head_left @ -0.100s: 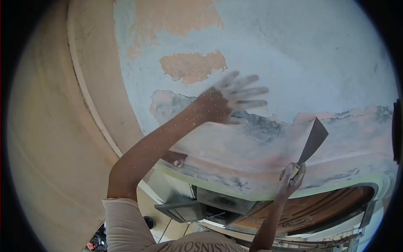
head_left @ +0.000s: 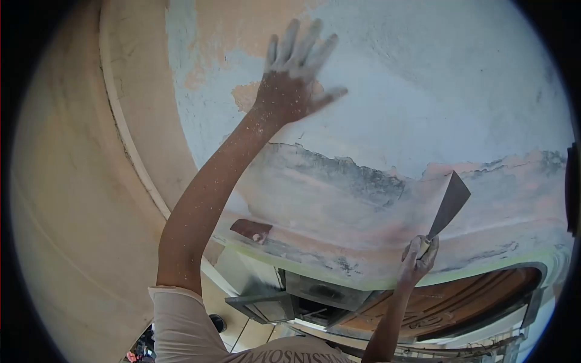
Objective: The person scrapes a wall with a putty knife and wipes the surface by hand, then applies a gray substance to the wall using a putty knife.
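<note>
Near right, the right hand (head_left: 417,259) is holding the scraper (head_left: 443,214) by its pale handle (head_left: 423,247), fingers wrapping around the grip. The tool is probably weighing little, and its blade (head_left: 454,196) is likely behaving as stiff metal with slight give towards the broad edge. Dust on the fingers may be making the handle a little slippery, so the handle is offering the safest hold, while the thin corners are likely presenting something sharp. The blade is looking flat and dark grey, flaring from a narrow neck and pointing far, in front of the damaged band (head_left: 357,209); whether it is touching there, one cannot tell.

Left of it, a reddish-brown piece (head_left: 243,228) is lying on the lower part of the wall (head_left: 423,91). The band beyond is showing grey and pink beneath a ragged, probably brittle edge.

Farther off, on the left, the left hand (head_left: 301,71) is lying over the wall, holding nothing, its whitened fingers standing wide apart. Behind its wrist an orange patch (head_left: 243,95) is showing through the pale blue coating.
</note>
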A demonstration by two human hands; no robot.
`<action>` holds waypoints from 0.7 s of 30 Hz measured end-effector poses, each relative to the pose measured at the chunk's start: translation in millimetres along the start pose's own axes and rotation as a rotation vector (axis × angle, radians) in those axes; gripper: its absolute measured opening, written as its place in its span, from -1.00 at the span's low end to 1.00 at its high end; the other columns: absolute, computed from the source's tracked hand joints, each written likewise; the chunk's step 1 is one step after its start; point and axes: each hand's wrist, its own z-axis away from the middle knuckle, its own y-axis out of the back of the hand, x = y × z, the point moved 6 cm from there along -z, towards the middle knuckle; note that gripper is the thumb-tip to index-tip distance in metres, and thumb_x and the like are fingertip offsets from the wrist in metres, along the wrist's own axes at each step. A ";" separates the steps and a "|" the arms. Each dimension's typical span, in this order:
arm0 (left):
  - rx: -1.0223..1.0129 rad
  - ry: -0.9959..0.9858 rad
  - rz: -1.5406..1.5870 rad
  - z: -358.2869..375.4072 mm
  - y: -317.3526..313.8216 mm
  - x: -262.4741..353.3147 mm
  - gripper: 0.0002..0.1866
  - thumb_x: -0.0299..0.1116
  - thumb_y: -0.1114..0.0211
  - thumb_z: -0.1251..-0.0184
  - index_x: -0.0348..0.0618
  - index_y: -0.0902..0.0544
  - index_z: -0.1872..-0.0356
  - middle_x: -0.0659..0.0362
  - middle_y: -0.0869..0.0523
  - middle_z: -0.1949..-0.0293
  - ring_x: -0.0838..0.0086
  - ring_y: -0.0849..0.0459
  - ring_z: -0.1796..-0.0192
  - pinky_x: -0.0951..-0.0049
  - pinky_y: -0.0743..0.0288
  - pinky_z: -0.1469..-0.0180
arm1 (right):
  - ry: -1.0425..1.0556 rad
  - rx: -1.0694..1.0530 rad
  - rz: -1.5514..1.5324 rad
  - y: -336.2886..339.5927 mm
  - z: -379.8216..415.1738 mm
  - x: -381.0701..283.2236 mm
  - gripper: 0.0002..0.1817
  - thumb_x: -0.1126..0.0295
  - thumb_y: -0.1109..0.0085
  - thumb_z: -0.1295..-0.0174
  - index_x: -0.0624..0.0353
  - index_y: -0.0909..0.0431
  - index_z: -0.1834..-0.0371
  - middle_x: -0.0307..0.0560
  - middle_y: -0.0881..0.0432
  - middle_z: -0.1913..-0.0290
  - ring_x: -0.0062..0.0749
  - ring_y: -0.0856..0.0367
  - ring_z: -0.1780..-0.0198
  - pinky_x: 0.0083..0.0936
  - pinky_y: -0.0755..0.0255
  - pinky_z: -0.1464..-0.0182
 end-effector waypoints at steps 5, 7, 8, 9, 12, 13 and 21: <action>-0.027 0.128 0.047 -2.6 0.1 36.6 -0.17 0.29 -0.18 -0.14 0.15 -0.24 -0.39 -0.06 -0.05 -0.45 -0.18 0.03 -0.45 -0.36 0.10 -0.36 | -0.027 -0.002 -0.039 -4.1 0.4 1.0 -0.69 0.48 0.02 -0.37 0.24 -0.29 -0.14 -0.32 -0.36 0.43 -0.80 -0.19 0.62 -0.75 -0.07 0.63; -0.200 -0.012 0.175 15.2 2.8 76.9 -0.18 0.27 -0.22 -0.12 0.16 -0.25 -0.39 -0.01 -0.05 -0.46 -0.08 0.03 -0.47 -0.28 0.10 -0.40 | -0.022 -0.015 -0.040 -5.9 -0.2 0.9 -0.70 0.48 0.02 -0.37 0.23 -0.29 -0.14 -0.32 -0.36 0.43 -0.81 -0.18 0.62 -0.75 -0.07 0.63; -0.280 -0.081 0.245 27.9 2.8 94.4 -0.18 0.24 -0.25 -0.11 0.16 -0.27 -0.38 0.02 -0.06 -0.46 -0.03 0.02 -0.48 -0.22 0.07 -0.41 | -0.021 -0.021 -0.035 -5.8 0.1 0.3 -0.70 0.49 0.02 -0.37 0.23 -0.29 -0.14 -0.33 -0.36 0.43 -0.81 -0.18 0.62 -0.75 -0.06 0.63; -0.360 -0.150 0.319 38.7 3.3 108.2 -0.19 0.22 -0.27 -0.09 0.16 -0.28 -0.37 0.05 -0.06 -0.46 0.03 0.02 -0.49 -0.17 0.05 -0.43 | -0.014 -0.025 -0.029 -7.0 -0.1 -1.7 -0.70 0.49 0.03 -0.37 0.22 -0.30 -0.14 -0.33 -0.36 0.43 -0.81 -0.18 0.61 -0.76 -0.06 0.63; -0.432 -0.166 0.431 59.9 16.5 122.8 -0.22 0.05 -0.39 -0.01 0.13 -0.37 -0.32 0.12 -0.12 -0.45 0.12 -0.06 -0.48 -0.04 -0.07 -0.43 | -0.029 -0.042 -0.010 -8.3 0.5 -4.2 -0.69 0.47 0.01 -0.37 0.23 -0.31 -0.15 -0.32 -0.37 0.41 -0.80 -0.22 0.57 -0.76 -0.11 0.59; -0.456 -0.168 0.453 67.5 20.2 125.6 -0.25 0.01 -0.39 -0.03 0.11 -0.38 -0.31 0.12 -0.14 -0.44 0.15 -0.08 -0.47 0.00 -0.10 -0.43 | -0.051 -0.053 -0.010 -6.6 0.4 -2.0 -0.67 0.45 0.00 -0.37 0.23 -0.31 -0.16 -0.32 -0.38 0.38 -0.79 -0.25 0.53 -0.77 -0.15 0.56; -0.404 0.236 0.608 190.7 86.9 132.6 -0.48 -0.32 -0.32 -0.09 -0.19 -0.50 -0.13 0.06 -0.52 -0.20 0.21 -0.48 -0.25 0.17 -0.36 -0.25 | -0.014 -0.090 0.010 0.6 7.8 -1.9 -0.65 0.45 -0.02 -0.36 0.20 -0.30 -0.19 -0.34 -0.35 0.41 -0.79 -0.23 0.57 -0.77 -0.11 0.59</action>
